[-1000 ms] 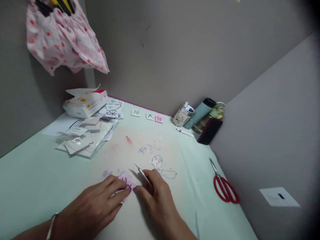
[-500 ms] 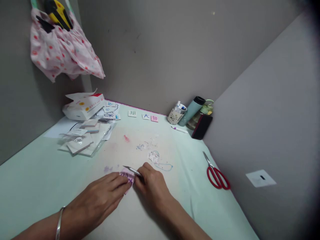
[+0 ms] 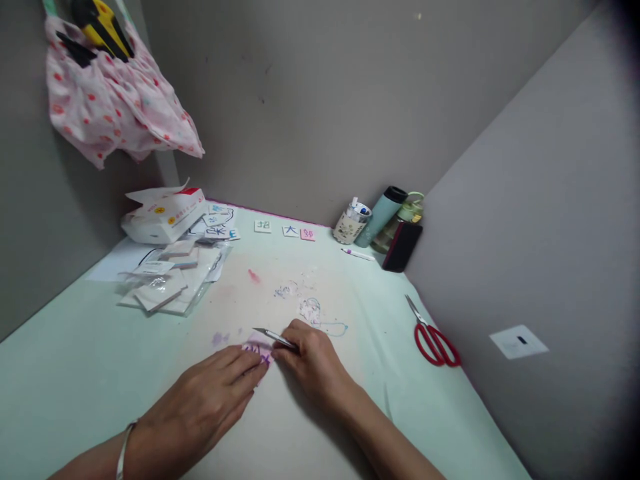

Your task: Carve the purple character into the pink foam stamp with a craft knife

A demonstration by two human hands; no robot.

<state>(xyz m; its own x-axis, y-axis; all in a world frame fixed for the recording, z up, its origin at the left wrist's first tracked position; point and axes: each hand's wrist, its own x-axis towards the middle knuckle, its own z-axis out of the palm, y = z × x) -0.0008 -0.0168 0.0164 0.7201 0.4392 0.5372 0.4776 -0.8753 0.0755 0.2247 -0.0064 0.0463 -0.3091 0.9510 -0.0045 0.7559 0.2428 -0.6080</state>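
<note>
My right hand [image 3: 313, 357] grips a craft knife [image 3: 280, 339], its blade pointing left above a small pink carving block [image 3: 257, 347] with purple marks. The fingers of my left hand [image 3: 215, 383] press on that block and hold it against the work surface, covering part of it. The fingertips of my right hand rest at the block's right side. Just beyond the hands lies a pile of pale shavings [image 3: 310, 310], with more scraps [image 3: 287, 289] farther back.
Carved blocks [image 3: 291, 231] line the back. Red-handled scissors [image 3: 436, 343] lie at right. A pen cup [image 3: 351, 227], a teal bottle [image 3: 383, 217], a phone [image 3: 403, 247] and a marker [image 3: 357, 254] stand or lie back right. Bagged blocks [image 3: 163, 287] and a white box [image 3: 165, 215] sit left.
The knife in my right hand has lifted slightly and turned flatter. My left hand stays on the block. The whole view has shifted a little.
</note>
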